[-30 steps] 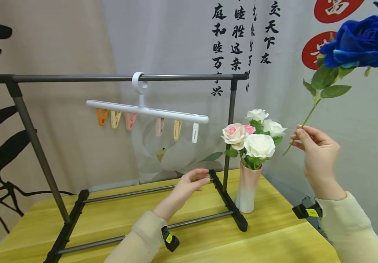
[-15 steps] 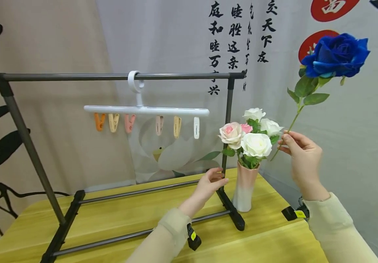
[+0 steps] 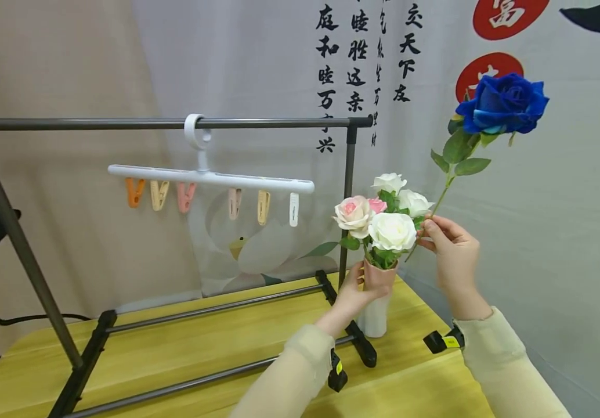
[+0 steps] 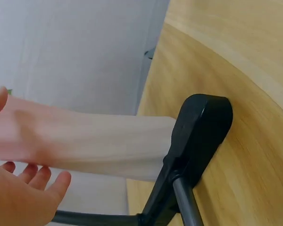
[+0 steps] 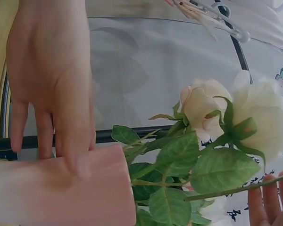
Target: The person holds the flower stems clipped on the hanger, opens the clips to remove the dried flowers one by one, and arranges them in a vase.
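Note:
My left hand (image 3: 352, 299) holds the upper part of a pink-and-white vase (image 3: 375, 316), thumb across its front and fingers at its far side. Several white and pink roses (image 3: 393, 231) stand in the vase. Between thumb and fingertips, my right hand (image 3: 452, 252) pinches the green stem of a blue rose (image 3: 503, 104). This bloom is up at the right, its stem slanting down beside the bouquet; the stem's lower end is just right of the vase mouth. In the right wrist view, the stem crosses in front of the bouquet's leaves (image 5: 170, 205).
A dark metal rack (image 3: 274, 123) stands on the yellow wooden table (image 3: 211, 348), its right foot (image 3: 365, 348) close by the vase. A white hanger (image 3: 211, 177) with several coloured clips hangs from the top bar. Behind is a curtain with black writing (image 3: 354, 58).
My left hand has moved right, from over the rack's base to the vase, and has taken hold of it. My right hand has brought the blue rose left and lower, closer to the bouquet.

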